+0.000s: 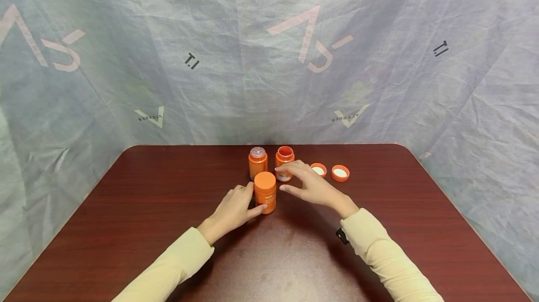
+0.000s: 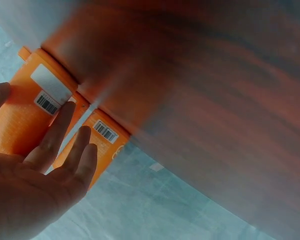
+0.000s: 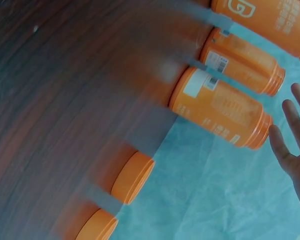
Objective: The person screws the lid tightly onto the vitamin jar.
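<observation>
An orange jar with its lid on (image 1: 265,194) stands upright near the middle of the table. My left hand (image 1: 233,206) holds its left side, thumb across the front and index finger by the far edge. The same jar (image 2: 32,107) lies between thumb and fingers in the left wrist view. My right hand (image 1: 313,187) hovers to the right with fingers spread, holding nothing. Behind stand two lidless orange jars: the left one (image 1: 258,166) has a silvery covering over its mouth, and the right one (image 1: 283,157) shows an open mouth, partly hidden by my right hand.
Two orange lids (image 1: 340,173) lie on the table right of the jars, white insides up; my right hand partly covers the nearer lid (image 1: 318,167). The dark red wooden table (image 1: 126,227) ends at a grey-blue printed cloth (image 1: 236,82) hanging behind and at both sides.
</observation>
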Available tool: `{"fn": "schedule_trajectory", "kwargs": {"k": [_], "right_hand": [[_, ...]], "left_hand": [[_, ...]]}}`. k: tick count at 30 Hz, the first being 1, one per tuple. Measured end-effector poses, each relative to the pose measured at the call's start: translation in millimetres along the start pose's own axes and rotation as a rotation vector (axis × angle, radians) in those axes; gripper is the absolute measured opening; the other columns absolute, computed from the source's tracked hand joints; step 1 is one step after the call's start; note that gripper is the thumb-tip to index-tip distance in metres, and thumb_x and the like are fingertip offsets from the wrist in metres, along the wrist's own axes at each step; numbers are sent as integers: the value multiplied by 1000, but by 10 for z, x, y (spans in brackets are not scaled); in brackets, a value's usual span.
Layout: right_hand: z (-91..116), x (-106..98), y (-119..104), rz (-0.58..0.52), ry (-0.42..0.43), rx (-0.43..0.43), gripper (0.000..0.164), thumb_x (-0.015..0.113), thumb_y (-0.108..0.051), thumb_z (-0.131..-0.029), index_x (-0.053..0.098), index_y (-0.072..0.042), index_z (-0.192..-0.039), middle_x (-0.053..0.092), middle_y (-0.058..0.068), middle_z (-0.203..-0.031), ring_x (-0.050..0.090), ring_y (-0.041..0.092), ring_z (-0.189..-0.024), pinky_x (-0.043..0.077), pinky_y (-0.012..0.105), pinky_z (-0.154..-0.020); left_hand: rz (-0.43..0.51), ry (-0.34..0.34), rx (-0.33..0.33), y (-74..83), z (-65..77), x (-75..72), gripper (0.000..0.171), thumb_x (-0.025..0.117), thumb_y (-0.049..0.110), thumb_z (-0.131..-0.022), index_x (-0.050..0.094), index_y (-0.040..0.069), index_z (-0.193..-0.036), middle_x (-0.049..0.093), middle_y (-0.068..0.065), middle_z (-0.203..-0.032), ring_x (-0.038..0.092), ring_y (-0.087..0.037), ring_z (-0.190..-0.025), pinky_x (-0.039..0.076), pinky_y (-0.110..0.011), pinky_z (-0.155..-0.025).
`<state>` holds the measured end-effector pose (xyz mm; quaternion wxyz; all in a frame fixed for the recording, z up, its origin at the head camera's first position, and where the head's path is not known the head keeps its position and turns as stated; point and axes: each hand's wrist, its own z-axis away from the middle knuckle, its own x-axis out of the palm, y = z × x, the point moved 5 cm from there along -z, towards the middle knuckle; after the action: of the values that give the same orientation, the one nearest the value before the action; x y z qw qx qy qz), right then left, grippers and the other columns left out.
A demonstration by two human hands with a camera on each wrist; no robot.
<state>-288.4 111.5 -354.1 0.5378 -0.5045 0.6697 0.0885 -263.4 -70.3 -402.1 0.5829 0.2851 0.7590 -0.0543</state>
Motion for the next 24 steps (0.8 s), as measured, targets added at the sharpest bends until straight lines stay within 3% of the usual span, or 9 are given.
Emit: {"fn": "schedule_trajectory", "kwargs": {"k": [13,24], "right_hand": [[131,-205,276,40,79,60,42,67,-21,-83,55,-7,-121,58,6,-120,46,21,-112,33,45,-94],[289,-307,640,75,101,175,38,66,-22,-84,56,-11,-119,56,6,-121,47,24,-108,34,47,-89]], "left_hand": [[21,8,-50,-141,47,-96,49,66,44,-79,53,3,-103,61,-6,-81,57,-21,-72,48,-37,-65],[11,18,-136,-352,57,-160,48,68,44,-77,53,3,-97,57,-5,-71,52,-15,-57,43,-30,-52]]}}
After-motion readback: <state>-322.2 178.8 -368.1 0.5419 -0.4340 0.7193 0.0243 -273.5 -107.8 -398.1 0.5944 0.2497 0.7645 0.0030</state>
